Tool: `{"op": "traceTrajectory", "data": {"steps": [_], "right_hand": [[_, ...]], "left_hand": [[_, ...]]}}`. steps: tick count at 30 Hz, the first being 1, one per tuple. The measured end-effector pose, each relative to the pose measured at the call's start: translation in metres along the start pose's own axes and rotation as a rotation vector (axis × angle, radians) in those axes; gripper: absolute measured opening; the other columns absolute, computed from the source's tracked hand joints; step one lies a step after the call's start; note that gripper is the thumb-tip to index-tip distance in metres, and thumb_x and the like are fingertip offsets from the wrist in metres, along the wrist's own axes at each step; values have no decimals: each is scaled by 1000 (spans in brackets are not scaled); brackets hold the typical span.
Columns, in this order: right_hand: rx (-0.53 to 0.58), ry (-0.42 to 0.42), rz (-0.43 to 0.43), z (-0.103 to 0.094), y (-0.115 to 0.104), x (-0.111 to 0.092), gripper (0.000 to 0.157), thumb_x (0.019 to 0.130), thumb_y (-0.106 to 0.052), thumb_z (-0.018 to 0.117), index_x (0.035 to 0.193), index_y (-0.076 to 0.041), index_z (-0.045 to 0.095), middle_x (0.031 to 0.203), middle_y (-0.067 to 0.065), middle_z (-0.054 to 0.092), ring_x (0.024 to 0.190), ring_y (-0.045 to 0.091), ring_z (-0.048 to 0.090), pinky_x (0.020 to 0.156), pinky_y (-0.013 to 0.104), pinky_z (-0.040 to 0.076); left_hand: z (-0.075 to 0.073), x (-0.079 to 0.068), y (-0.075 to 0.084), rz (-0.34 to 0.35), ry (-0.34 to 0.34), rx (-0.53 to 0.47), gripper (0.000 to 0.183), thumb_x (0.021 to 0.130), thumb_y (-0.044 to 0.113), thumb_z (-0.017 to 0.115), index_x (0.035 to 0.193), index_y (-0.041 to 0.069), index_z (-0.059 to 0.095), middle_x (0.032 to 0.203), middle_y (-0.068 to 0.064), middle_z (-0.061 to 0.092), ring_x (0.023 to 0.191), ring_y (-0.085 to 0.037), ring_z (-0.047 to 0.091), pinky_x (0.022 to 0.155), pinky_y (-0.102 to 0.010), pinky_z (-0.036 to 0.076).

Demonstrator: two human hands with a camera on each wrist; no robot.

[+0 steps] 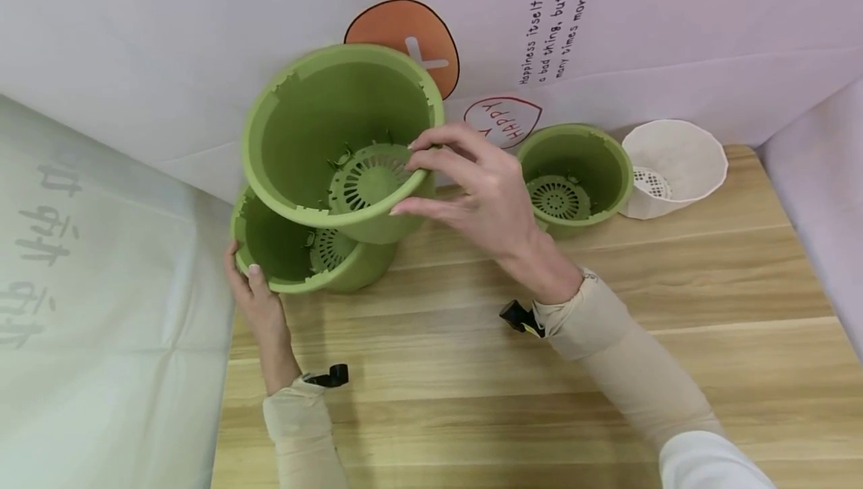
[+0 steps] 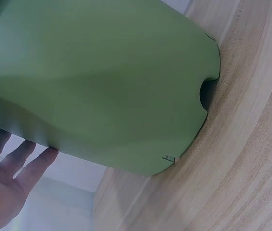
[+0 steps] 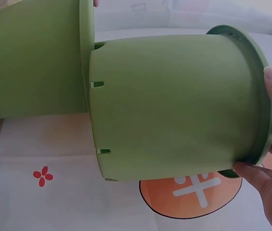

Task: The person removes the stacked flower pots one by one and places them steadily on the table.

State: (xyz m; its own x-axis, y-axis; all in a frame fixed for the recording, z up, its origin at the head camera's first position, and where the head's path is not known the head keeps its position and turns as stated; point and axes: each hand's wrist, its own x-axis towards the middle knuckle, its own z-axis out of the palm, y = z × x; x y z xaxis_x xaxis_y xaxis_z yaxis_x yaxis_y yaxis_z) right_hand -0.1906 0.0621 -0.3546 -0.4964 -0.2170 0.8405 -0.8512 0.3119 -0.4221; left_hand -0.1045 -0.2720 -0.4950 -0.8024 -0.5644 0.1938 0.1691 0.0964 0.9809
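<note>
My right hand (image 1: 475, 189) pinches the right rim of a large green flowerpot (image 1: 398, 231), thumb below and fingers over the edge. In the right wrist view this pot (image 3: 179, 106) is above another green flowerpot (image 3: 34, 62), its base close to that pot's rim. The lower flowerpot (image 1: 360, 268) stands on the table at the left, partly covered by the raised one. At its left rim, my left hand (image 1: 259, 302) holds on with thumb and fingers. Fingers (image 2: 32, 168) lie along the pot's side in the left wrist view. Both pots have slotted bottoms.
A smaller green pot (image 1: 576, 228) stands on the wooden table (image 1: 431, 407) by the back wall. Beside it, at the right, a white pot (image 1: 694, 152) leans a little. Printed cloth walls (image 1: 647, 17) border the table at the back and sides.
</note>
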Motion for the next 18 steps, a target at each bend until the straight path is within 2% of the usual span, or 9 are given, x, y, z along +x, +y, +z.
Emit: {"op": "traceTrajectory", "data": {"steps": [9, 18], "right_hand": [[75, 68, 36, -7, -3, -1, 40, 59, -26, 95, 86, -3, 76, 97, 10, 69, 89, 21, 66, 80, 23, 53], [64, 96, 45, -15, -1, -4, 39, 57, -21, 96, 87, -5, 76, 96, 11, 70, 87, 22, 65, 82, 24, 52]], "left_hand": [[0, -1, -2, 11, -1, -17, 46, 105, 20, 45, 150, 16, 38, 154, -7, 38, 135, -35, 42, 111, -46, 40], [0, 0, -1, 9, 1, -2, 46, 105, 17, 45, 150, 16, 39, 155, -5, 37, 136, -36, 41, 112, -50, 39]]}}
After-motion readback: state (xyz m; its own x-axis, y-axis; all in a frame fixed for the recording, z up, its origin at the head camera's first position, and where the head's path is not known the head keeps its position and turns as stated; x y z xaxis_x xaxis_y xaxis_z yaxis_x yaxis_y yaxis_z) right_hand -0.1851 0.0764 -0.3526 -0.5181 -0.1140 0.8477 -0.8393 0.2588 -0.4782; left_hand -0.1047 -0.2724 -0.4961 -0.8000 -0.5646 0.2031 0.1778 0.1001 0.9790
